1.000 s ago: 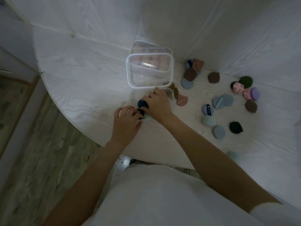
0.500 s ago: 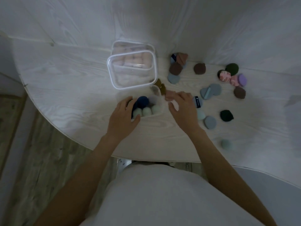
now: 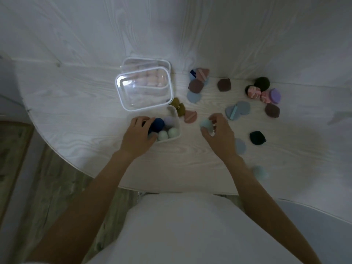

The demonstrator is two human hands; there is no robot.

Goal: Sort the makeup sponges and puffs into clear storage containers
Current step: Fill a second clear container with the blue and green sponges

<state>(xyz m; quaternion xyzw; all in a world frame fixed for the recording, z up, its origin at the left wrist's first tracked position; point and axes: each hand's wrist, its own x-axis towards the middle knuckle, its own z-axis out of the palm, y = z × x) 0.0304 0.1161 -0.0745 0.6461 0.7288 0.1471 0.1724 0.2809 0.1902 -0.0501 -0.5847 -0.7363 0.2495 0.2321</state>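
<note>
Two hands work over the white table [image 3: 76,103], and the open clear container [image 3: 176,119] near its front edge serves as the landmark. Left hand [image 3: 138,135] rests on that container's left side, fingers curled over its rim and touching the dark blue sponge [image 3: 157,124] inside. Beside the blue one lie a lilac sponge [image 3: 169,121] and two pale green sponges [image 3: 168,133]. Right hand [image 3: 219,132] hovers to the right of the container, thumb and fingertips pinching a light blue sponge [image 3: 205,124] just above the tabletop. Directly behind the container stands a lidded clear box [image 3: 144,88] stacked on another, holding what look like pink puffs, though the dim light blurs them. Touching the container's far right corner are olive puffs [image 3: 179,106], with a pink puff [image 3: 190,116] just beyond. Farther right, well apart, lie blue puffs [image 3: 237,109], brown puffs [image 3: 224,84], a dark green puff [image 3: 257,137] and a cluster with a purple sponge [image 3: 274,96]
</note>
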